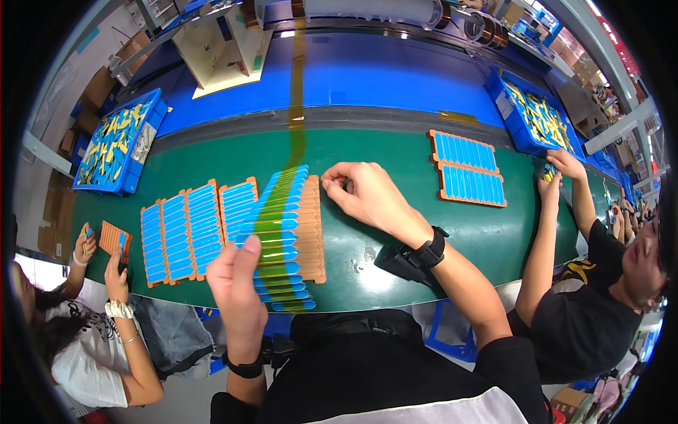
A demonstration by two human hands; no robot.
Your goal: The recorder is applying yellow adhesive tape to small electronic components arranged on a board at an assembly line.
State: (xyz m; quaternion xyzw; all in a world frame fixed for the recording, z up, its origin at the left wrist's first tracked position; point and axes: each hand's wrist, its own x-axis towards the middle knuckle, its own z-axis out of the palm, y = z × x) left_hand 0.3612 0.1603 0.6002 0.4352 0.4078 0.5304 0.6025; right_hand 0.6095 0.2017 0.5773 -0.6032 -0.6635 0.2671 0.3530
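Observation:
My left hand (239, 293) is closed on the edge of a row of blue strips (288, 235), thumb on top. Translucent amber tape (296, 106) runs down from the far side and lies across these strips. Under and to the right of the row is a ridged orange-brown holder (309, 237), its bare grooves showing on that side. The strips look tilted up from it. My right hand (371, 194) hovers just right of the holder's far end, fingers curled and thumb near the index finger; anything between them is too small to make out.
Several holders filled with blue strips (173, 237) lie on the green table at left; a filled pair (467, 168) lies at right. Blue bins (134, 166) (526, 138) hold blue and yellow pieces. Co-workers' hands (116, 275) (558, 173) work at both sides. Rolls (487, 30) sit at the back.

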